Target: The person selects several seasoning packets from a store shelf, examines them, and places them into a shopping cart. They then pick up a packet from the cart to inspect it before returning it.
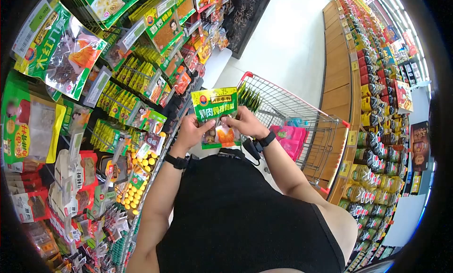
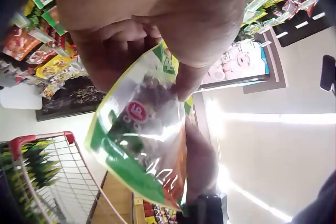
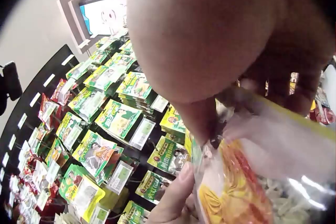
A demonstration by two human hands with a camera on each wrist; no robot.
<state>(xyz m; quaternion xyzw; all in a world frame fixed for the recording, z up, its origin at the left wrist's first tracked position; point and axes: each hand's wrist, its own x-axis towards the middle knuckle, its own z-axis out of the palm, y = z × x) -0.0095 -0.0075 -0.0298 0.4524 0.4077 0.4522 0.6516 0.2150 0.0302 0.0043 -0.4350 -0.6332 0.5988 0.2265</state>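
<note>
A green and yellow spice packet [image 1: 216,113] with a clear lower window is held upright in front of the chest. My left hand [image 1: 190,132] pinches its left side, thumb across the front. On the opposite side my right hand [image 1: 251,123] grips it the same way, thumb on the printed face. In the left wrist view the packet [image 2: 142,129] bulges, with dark pieces showing through the clear plastic. The right wrist view shows the packet [image 3: 236,187] close up, the left thumb [image 3: 176,195] at its edge.
Hanging seasoning packets [image 1: 61,55] fill the shelf rack on the left. A wire shopping cart [image 1: 283,96] stands ahead to the right, holding pink packages [image 1: 289,140] and a leafy green item [image 1: 249,99]. Bottles [image 1: 373,174] line a wooden-sided shelf at the far right.
</note>
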